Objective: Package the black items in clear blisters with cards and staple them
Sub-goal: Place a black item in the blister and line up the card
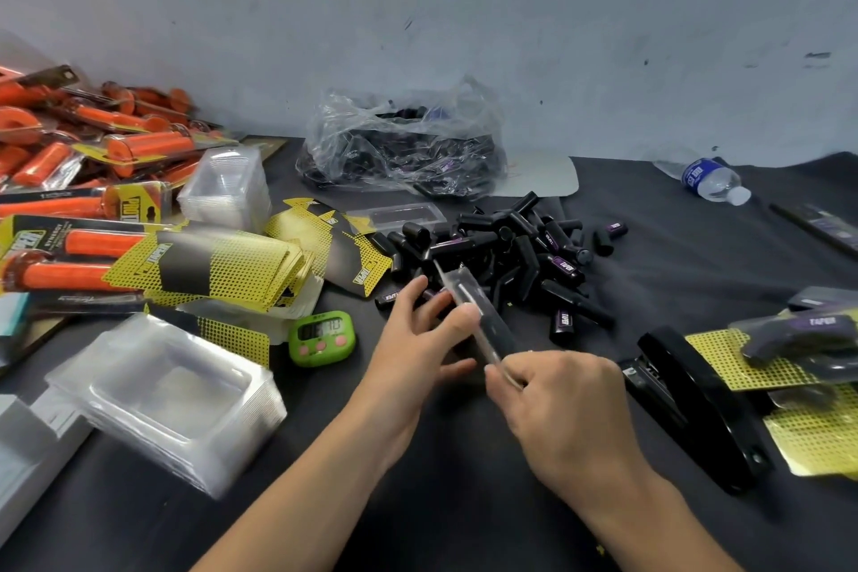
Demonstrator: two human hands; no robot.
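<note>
— Where's the piece right now?

— Mid-air over the tabletop [464, 502], just in front of the pile of black items [520, 255]; a clear blister [483, 316] held tilted, with what looks like one black item inside; blurry, so I can't tell if it's seated.

— Hands?

— Right hand [557, 404] is curled, finger and thumb pinching the blister's near end by its flat rim; left hand [413, 339] is spread wide, fingers near straight, thumb laid against the blister's side; steadying it, not gripping, as far as I can see.

— How will it handle?

— My guess: blister is thin, light, springy plastic; glossy, so probably slick; the pocket would dent if squeezed; the flat rim is the place to pinch, as the right hand does. The black item looks like a small hard tube, light, likely to roll or drop out if the open face tips down; better held face up or covered with a thumb.

— Card and staple?

— Not on this one that I can see; yellow cards [209, 265] are stacked well to the left, stiff enough to take by an edge, I'd say; stapler [696, 404] lies just right of the right hand, beside finished packs [798, 348].

— Anything else nearby?

— Stack of empty blisters [172, 395] at near left; green timer [322, 337] beside the left hand; plastic bag [404, 144] behind the pile, by the wall.
</note>
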